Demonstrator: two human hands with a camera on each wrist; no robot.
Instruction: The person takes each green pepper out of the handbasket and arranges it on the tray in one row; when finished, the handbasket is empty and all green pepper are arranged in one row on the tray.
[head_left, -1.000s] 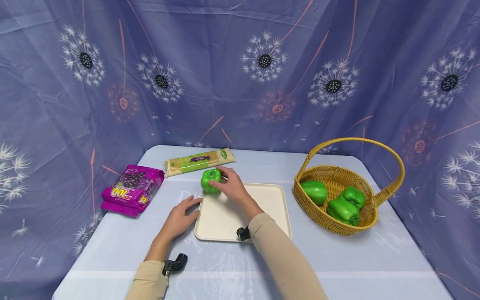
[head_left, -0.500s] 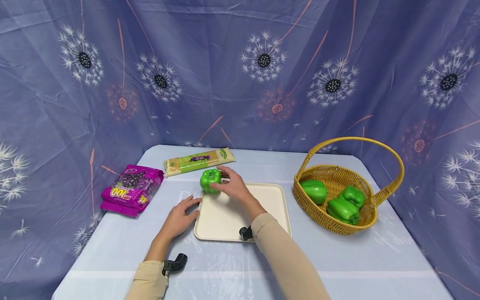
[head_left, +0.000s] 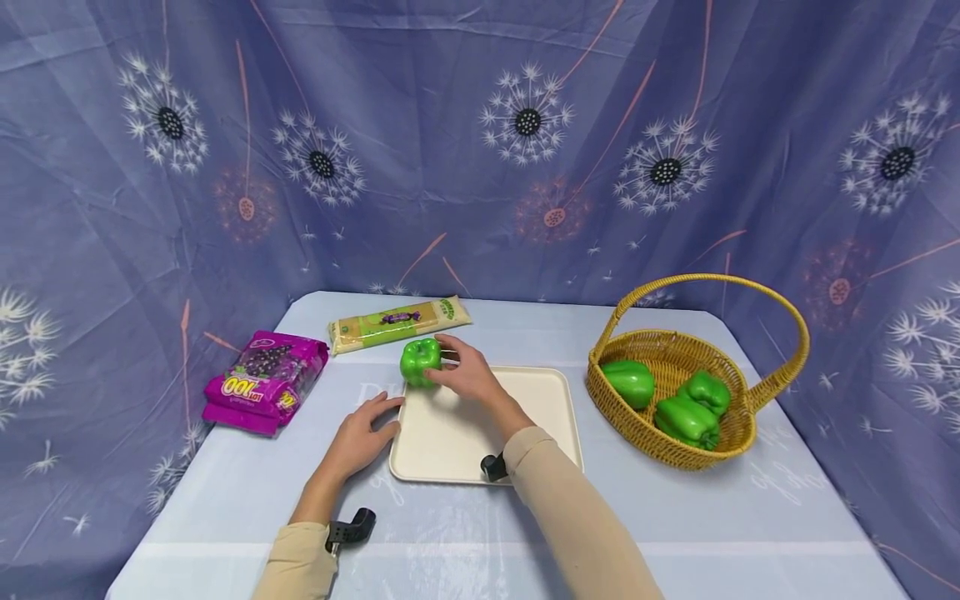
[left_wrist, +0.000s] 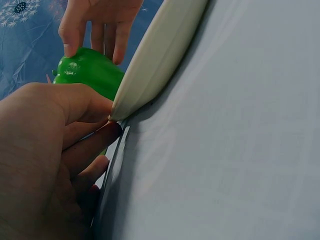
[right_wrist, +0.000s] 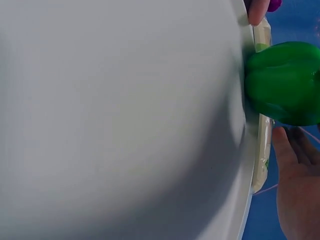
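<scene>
A green bell pepper (head_left: 421,362) sits upright on the far left corner of the cream rectangular tray (head_left: 517,421), stem up. Close at its right side is my right hand (head_left: 468,371), fingers spread and loosely bent; in the right wrist view, a small gap separates the thumb (right_wrist: 281,142) from the pepper (right_wrist: 282,82). My left hand (head_left: 362,437) rests at the tray's left edge, its thumb and forefinger touching the rim. Seen from the left wrist, those fingertips meet the tray's rim (left_wrist: 150,55), and the pepper (left_wrist: 89,74) lies just beyond.
To the right stands a yellow wicker basket (head_left: 652,437) with a tall handle, holding several green peppers (head_left: 628,383). A purple packet (head_left: 266,379) lies at the left. Behind the tray is a long tan-and-green packet (head_left: 400,323). Patterned blue cloth (head_left: 450,167) hangs behind the table.
My right thumb has drawn back rightward off the pepper's front, loosening its hold. The pepper stays on the tray corner. My left hand keeps its place.
</scene>
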